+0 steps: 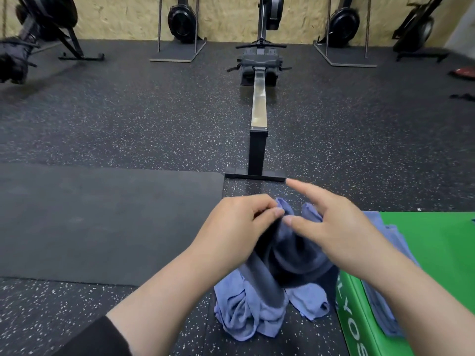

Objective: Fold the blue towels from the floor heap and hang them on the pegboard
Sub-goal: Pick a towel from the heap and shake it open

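My left hand (239, 222) pinches the top edge of a blue towel (285, 253) that hangs down in front of me. Beside it, my right hand (331, 222) is spread with straight fingers, its thumb close to the same edge. Under the hanging towel lies a heap of blue towels (246, 314) on the speckled floor. Another blue towel (385, 237) is draped over the green box (431, 242) at the right. No pegboard is in view.
A rowing machine (258, 109) stretches away straight ahead, its foot just beyond my hands. A dark mat (102, 217) lies on the floor at the left. More exercise machines (182, 19) stand along the far wooden wall.
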A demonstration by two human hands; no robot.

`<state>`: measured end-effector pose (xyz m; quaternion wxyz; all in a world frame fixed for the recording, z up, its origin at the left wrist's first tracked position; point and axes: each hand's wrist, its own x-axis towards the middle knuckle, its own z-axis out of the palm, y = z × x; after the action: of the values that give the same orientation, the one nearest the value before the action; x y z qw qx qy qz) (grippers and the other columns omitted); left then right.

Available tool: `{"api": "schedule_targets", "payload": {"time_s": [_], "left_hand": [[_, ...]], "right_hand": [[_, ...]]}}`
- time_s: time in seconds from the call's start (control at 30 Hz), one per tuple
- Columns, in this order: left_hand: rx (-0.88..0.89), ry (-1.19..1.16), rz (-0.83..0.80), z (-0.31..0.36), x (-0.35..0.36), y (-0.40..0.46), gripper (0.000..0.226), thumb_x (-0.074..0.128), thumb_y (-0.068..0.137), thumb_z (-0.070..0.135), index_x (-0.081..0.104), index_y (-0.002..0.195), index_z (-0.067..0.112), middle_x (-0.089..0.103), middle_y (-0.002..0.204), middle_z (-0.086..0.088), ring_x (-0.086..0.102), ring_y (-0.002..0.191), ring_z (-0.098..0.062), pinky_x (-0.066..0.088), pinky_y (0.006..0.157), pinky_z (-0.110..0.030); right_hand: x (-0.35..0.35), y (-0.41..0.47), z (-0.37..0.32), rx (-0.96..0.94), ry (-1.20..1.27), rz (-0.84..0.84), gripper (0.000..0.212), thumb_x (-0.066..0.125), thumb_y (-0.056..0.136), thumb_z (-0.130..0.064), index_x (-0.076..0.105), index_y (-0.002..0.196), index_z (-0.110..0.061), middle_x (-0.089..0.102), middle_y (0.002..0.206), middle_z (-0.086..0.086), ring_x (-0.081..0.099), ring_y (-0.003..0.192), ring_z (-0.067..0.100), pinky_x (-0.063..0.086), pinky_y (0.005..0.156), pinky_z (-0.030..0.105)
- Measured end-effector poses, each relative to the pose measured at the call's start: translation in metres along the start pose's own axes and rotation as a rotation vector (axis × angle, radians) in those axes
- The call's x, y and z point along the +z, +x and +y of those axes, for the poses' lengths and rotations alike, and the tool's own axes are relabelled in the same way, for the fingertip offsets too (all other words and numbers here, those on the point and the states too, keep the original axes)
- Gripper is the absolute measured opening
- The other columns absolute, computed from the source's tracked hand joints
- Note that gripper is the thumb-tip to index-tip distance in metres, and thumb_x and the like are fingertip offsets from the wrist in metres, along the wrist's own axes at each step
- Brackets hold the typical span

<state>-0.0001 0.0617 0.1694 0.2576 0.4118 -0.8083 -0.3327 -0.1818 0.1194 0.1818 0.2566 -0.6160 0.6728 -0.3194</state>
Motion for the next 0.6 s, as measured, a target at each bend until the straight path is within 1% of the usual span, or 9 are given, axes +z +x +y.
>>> {"api": "schedule_targets", "payload": {"time_s": [0.03, 0.07, 0.1, 0.17, 0.23, 0.37, 0.47, 0.53, 0.6], "left_hand": [[0.006, -0.018, -0.014, 0.0, 0.001, -0.001, 0.019, 0.062, 0.098, 0.035, 0.07, 0.086, 0.024, 0.066, 0.072, 0.007, 0.057, 0.07, -0.01, 0.049, 0.072, -0.036], [0.008, -0.033, -0.019, 0.001, 0.001, -0.001, 0.018, 0.063, 0.098, 0.035, 0.07, 0.084, 0.024, 0.064, 0.069, 0.009, 0.055, 0.067, -0.008, 0.047, 0.068, -0.033], [0.007, -0.042, -0.016, 0.001, 0.0, -0.001, 0.019, 0.064, 0.097, 0.035, 0.069, 0.081, 0.026, 0.061, 0.065, 0.012, 0.052, 0.063, -0.006, 0.043, 0.064, -0.029], [-0.002, -0.044, -0.001, 0.001, 0.0, 0.0, 0.021, 0.066, 0.094, 0.038, 0.066, 0.077, 0.027, 0.056, 0.06, 0.012, 0.046, 0.059, -0.003, 0.037, 0.058, -0.023], [-0.022, -0.058, 0.011, 0.002, -0.001, 0.001, 0.023, 0.068, 0.092, 0.041, 0.065, 0.076, 0.025, 0.051, 0.057, 0.01, 0.042, 0.056, -0.004, 0.033, 0.054, -0.021], [-0.074, -0.129, -0.005, 0.004, -0.001, 0.002, 0.025, 0.07, 0.091, 0.04, 0.061, 0.073, 0.024, 0.049, 0.053, 0.016, 0.041, 0.051, -0.002, 0.033, 0.052, -0.017], [-0.135, -0.11, -0.028, 0.001, -0.002, 0.004, 0.029, 0.069, 0.091, 0.039, 0.056, 0.068, 0.026, 0.052, 0.054, 0.017, 0.043, 0.051, -0.001, 0.033, 0.051, -0.019], [-0.215, -0.098, -0.043, -0.003, -0.002, 0.004, 0.029, 0.069, 0.091, 0.041, 0.058, 0.072, 0.022, 0.053, 0.057, 0.011, 0.047, 0.051, -0.01, 0.036, 0.051, -0.026], [-0.259, -0.127, -0.045, -0.008, -0.002, 0.003, 0.029, 0.069, 0.091, 0.042, 0.06, 0.075, 0.02, 0.056, 0.062, 0.002, 0.049, 0.053, -0.014, 0.039, 0.053, -0.029]], "right_hand": [[0.002, 0.0, 0.001, -0.018, 0.011, -0.032, 0.058, 0.077, 0.086, -0.028, 0.054, 0.136, -0.046, 0.059, 0.13, -0.028, 0.051, 0.119, -0.016, 0.036, 0.1, 0.004], [0.004, 0.0, 0.002, -0.034, 0.015, -0.062, 0.05, 0.076, 0.088, -0.027, 0.059, 0.129, -0.049, 0.062, 0.126, -0.03, 0.053, 0.117, -0.016, 0.039, 0.105, 0.012], [0.005, 0.0, 0.003, -0.043, 0.024, -0.086, 0.038, 0.074, 0.089, -0.025, 0.065, 0.119, -0.048, 0.068, 0.118, -0.028, 0.059, 0.113, -0.013, 0.044, 0.105, 0.022], [0.004, 0.0, 0.003, -0.058, 0.026, -0.098, 0.018, 0.071, 0.092, -0.025, 0.073, 0.104, -0.039, 0.075, 0.101, -0.019, 0.067, 0.099, -0.001, 0.051, 0.097, 0.035], [0.003, 0.0, 0.003, -0.051, -0.003, -0.071, 0.007, 0.069, 0.093, -0.029, 0.073, 0.095, -0.033, 0.075, 0.089, -0.011, 0.068, 0.09, 0.009, 0.052, 0.09, 0.04], [0.004, -0.001, 0.0, -0.052, 0.004, 0.005, 0.008, 0.066, 0.091, -0.03, 0.068, 0.085, -0.026, 0.069, 0.076, -0.004, 0.062, 0.079, 0.018, 0.051, 0.079, 0.038], [0.002, 0.0, -0.002, -0.02, 0.089, 0.175, 0.011, 0.065, 0.093, -0.026, 0.067, 0.081, -0.025, 0.067, 0.074, -0.006, 0.058, 0.071, 0.008, 0.047, 0.074, 0.029], [-0.003, 0.001, -0.001, 0.011, 0.134, 0.29, 0.013, 0.065, 0.094, -0.023, 0.068, 0.081, -0.025, 0.067, 0.074, -0.009, 0.056, 0.068, 0.002, 0.045, 0.068, 0.022], [-0.008, 0.003, 0.003, 0.046, 0.145, 0.358, 0.014, 0.064, 0.094, -0.021, 0.068, 0.081, -0.023, 0.068, 0.074, -0.01, 0.055, 0.066, 0.001, 0.044, 0.065, 0.018]]}}
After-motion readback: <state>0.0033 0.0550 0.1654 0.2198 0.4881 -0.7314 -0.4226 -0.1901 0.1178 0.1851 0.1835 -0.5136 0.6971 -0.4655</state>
